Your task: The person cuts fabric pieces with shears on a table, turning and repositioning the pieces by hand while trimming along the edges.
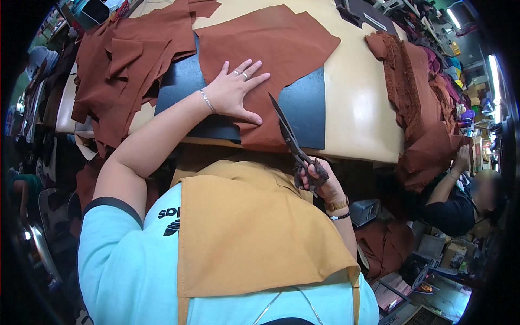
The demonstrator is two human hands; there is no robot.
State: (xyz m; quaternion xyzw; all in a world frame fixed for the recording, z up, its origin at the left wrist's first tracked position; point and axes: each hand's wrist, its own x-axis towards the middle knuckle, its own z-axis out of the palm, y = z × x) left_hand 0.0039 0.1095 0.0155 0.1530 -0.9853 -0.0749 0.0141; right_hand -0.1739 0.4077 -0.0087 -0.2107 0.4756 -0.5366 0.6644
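Observation:
My left hand [235, 89] lies spread on a rust-brown cloth piece [265, 43], its palm down and fingers apart. Under part of that cloth is a dark blue board [306, 111] on the cream table. Wrapped round the handles of large dark scissors [288, 130] are the fingers of my right hand [319, 181], near the table's front edge. The blades point up and away, beside the cloth's lower right edge, and look closed or nearly so.
More rust-brown cloth [124, 70] is heaped at the left. At the right, a long rust-brown cloth [414, 86] hangs over the edge of the cream table [363, 97], with another person's hand [461, 158] touching it. A dark flat item [365, 13] lies at the back.

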